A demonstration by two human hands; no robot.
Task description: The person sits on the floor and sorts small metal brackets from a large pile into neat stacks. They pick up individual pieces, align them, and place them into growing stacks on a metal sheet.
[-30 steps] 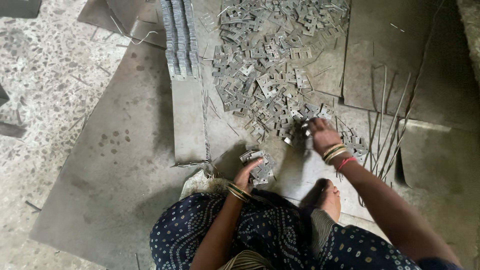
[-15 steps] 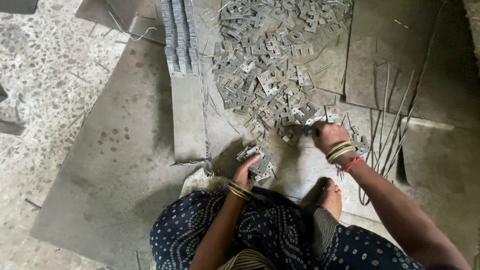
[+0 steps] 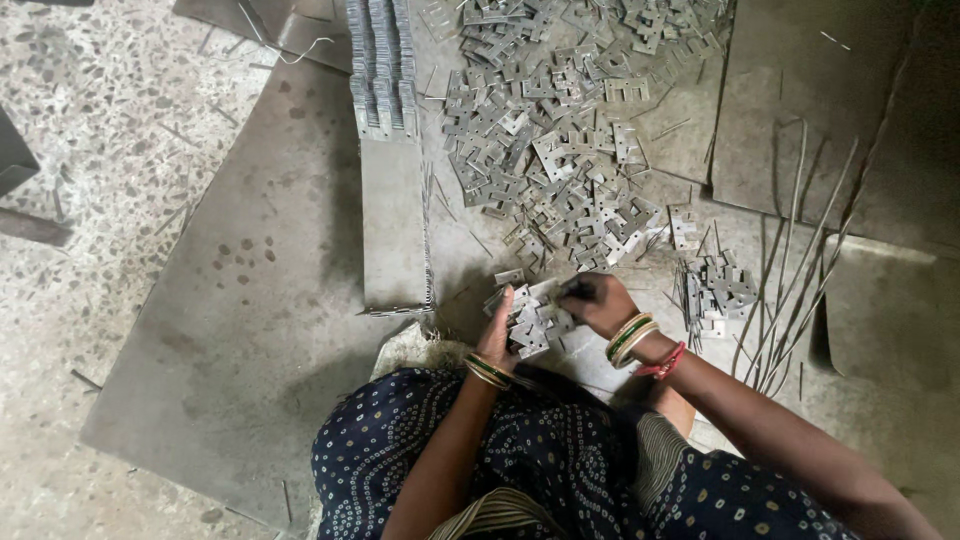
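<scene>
Head view: left hand (image 3: 497,330) cups a stack of plates (image 3: 530,322); right hand (image 3: 592,300), fingers pinched closed, sets another plate against that stack (stacking step, judged). Next move calls for edge alignment. Plates are grey, flat, notched; the loose pile (image 3: 560,140) lies beyond both hands.

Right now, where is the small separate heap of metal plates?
In the head view, the small heap of metal plates lies on the floor to the right of the right hand, beside the thin metal rods.

Two hands (image 3: 530,320), countless metal plates (image 3: 560,170)
</scene>
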